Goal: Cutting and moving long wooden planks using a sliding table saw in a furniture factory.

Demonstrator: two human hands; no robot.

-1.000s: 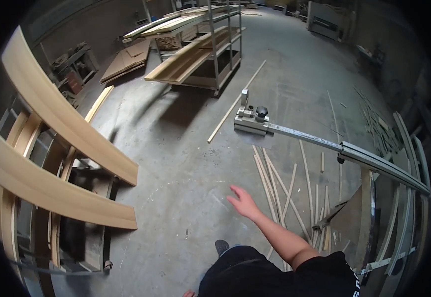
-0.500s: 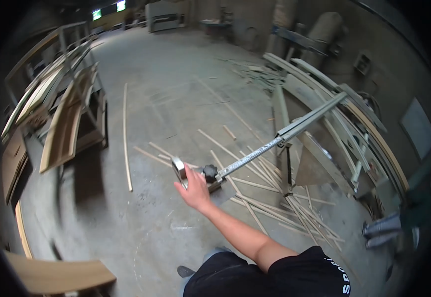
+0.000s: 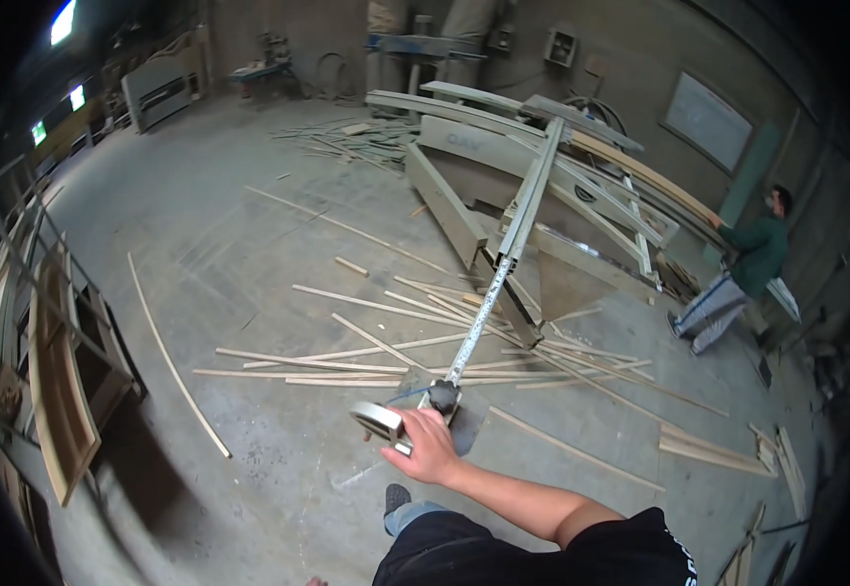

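The grey metal end block (image 3: 383, 423) of the long, silver, ruled fence rail (image 3: 503, 264) is gripped by the right hand (image 3: 428, 446), above the concrete floor (image 3: 249, 225) strewn with thin wooden strips (image 3: 347, 356). The left hand is not seen.

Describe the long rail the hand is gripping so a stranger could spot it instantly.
From the big saw machine at the back, a long grey metal rail runs out over the wood strips. The right hand grips its near end. Unlike the strips, it is metal and raised.
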